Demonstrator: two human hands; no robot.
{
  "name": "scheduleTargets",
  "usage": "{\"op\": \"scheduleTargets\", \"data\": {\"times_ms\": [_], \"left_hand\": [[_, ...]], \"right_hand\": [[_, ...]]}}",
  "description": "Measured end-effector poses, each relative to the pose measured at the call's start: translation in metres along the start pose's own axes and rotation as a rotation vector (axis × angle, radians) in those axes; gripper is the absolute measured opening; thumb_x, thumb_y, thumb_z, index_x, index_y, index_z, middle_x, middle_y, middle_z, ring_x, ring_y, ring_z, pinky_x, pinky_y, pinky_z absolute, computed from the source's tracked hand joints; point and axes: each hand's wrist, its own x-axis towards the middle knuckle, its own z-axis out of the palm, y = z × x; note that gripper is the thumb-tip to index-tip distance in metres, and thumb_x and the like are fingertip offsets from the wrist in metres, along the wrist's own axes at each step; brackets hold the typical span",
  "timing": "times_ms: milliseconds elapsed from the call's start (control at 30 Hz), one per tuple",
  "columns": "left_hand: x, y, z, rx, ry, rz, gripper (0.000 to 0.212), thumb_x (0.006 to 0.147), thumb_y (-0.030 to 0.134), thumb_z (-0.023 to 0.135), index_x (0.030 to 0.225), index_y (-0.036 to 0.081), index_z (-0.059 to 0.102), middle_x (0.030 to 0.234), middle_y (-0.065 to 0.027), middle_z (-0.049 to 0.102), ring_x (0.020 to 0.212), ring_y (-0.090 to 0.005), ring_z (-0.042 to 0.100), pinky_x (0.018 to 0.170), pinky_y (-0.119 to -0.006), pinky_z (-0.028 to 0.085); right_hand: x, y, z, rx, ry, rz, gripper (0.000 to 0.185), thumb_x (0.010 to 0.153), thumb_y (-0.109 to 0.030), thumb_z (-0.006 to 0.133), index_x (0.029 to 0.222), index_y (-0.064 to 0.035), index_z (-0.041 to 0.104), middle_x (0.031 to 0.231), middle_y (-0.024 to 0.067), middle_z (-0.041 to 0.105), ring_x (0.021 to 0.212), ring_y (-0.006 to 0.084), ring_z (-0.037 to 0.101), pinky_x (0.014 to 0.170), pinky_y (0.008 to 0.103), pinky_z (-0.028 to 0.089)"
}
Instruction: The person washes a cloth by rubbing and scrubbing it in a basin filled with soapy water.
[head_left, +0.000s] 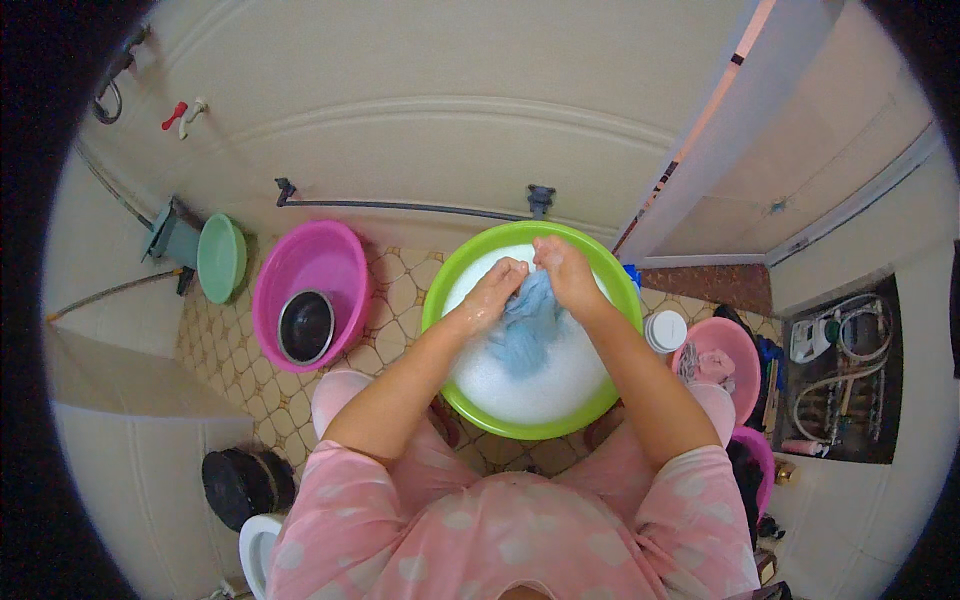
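A wet light-blue cloth is gripped at its upper end by both my hands, above a green plastic basin. My left hand closes on the cloth from the left, and my right hand from the right, near the basin's far side. Between them the fabric is bunched, and its lower part lies in the white suds that fill the basin. Foam clings to my fingers. The cloth's exact garment type cannot be told.
Left of me, a pink basin holds a dark metal bowl; a mint basin leans beyond it. To the right are a white lidded tub and a salmon-pink basin with clothes. A grey pipe runs along the wall.
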Motion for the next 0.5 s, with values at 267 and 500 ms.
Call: {"op": "scheduleTargets", "data": {"times_ms": [267,500], "left_hand": [[-0.009,0.015,-0.003,0.480,-0.077,-0.047,0.027,0.080,0.031,0.057,0.089,0.005,0.057,0.076,-0.0058,0.058,0.070,-0.0145,0.053,0.065,-0.028,0.043],[-0.016,0.027,-0.025,0.048,0.046,-0.056,0.023,0.081,0.027,0.058,0.086,0.005,0.057,0.075,-0.0024,0.057,0.069,-0.0112,0.052,0.064,-0.026,0.043]], "right_hand": [[-0.007,-0.033,-0.016,0.565,-0.147,0.426,0.022,0.085,-0.025,0.051,0.095,-0.0048,0.051,0.095,0.0060,0.053,0.085,0.0148,0.051,0.078,0.0278,0.040],[-0.023,-0.009,-0.014,-0.004,-0.724,0.352,0.039,0.081,-0.033,0.056,0.104,-0.0022,0.053,0.098,0.0045,0.054,0.091,0.0154,0.050,0.083,0.0284,0.038]]}}
